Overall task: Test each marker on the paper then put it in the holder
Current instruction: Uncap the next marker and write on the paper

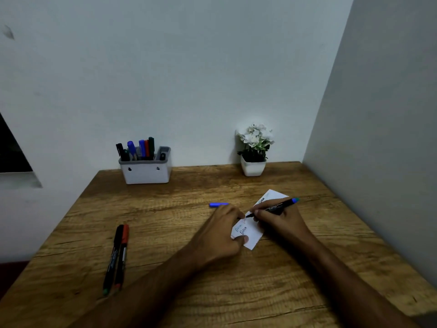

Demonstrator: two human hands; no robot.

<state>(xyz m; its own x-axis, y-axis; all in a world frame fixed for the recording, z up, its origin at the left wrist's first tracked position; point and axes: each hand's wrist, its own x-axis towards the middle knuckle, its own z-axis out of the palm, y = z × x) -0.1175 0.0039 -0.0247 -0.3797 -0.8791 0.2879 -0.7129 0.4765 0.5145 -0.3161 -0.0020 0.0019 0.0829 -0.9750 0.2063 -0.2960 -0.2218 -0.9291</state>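
6 markers (pixel 142 149) stand in holder (pixel 145 172).

There is one view only — a wide-angle camera worn on the person's head, looking forward and down across the wooden table (pixel 165 233). It sits close above the near edge, so both forearms enter from the bottom of the frame and the left hand (pixel 220 235) and right hand (pixel 279 218) lie just below centre. The far wall (pixel 189 67) fills the upper half, and a side wall (pixel 390 114) closes the right. Straight lines bow towards the edges — probably lens distortion. No second view shares the scene.
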